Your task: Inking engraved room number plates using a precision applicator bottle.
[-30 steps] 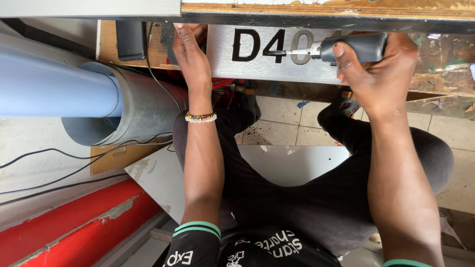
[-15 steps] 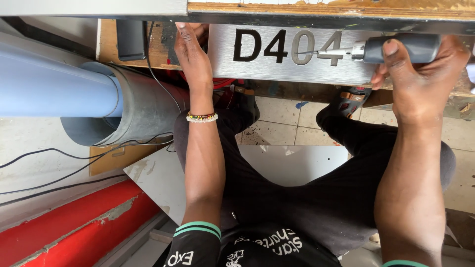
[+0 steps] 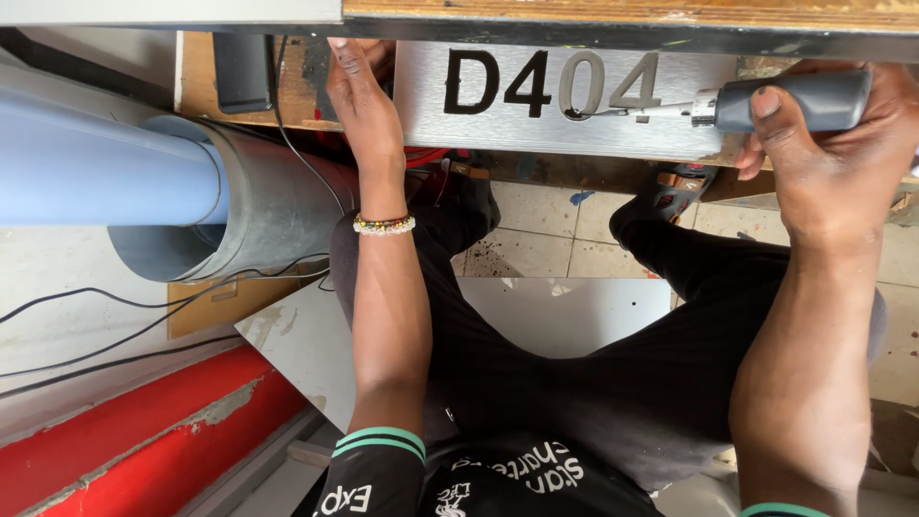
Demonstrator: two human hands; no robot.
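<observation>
At the far left, a pale blue pipe [image 3: 96, 163] sits inside a wider grey pipe [image 3: 258, 206], with thin black cables [image 3: 144, 321] trailing below and a red strip [image 3: 124, 421] along the near edge. A dark block [image 3: 241, 72] rests on the wooden counter [image 3: 196, 81] beyond them.

The left hand [image 3: 356, 91] reaches far, its fingers spread flat and pressing on the left end of the brushed metal plate [image 3: 670, 129]; it grips nothing, only steadies. A beaded bracelet [image 3: 384, 225] circles that wrist. The plate lies on the counter's far side, bearing cut-out characters, the left two dark and the right two silvery.

The work in hand looks like peeling or picking the covering out of the characters. The thin tip of the tool [image 3: 785, 101] touches the lower edge of the third character. A next move would likely call for a light, shallow angle so the tip does not scratch the brushed face.

The right hand [image 3: 833, 163] is closed firmly round the tool's dark grey handle, thumb laid along the top.
</observation>
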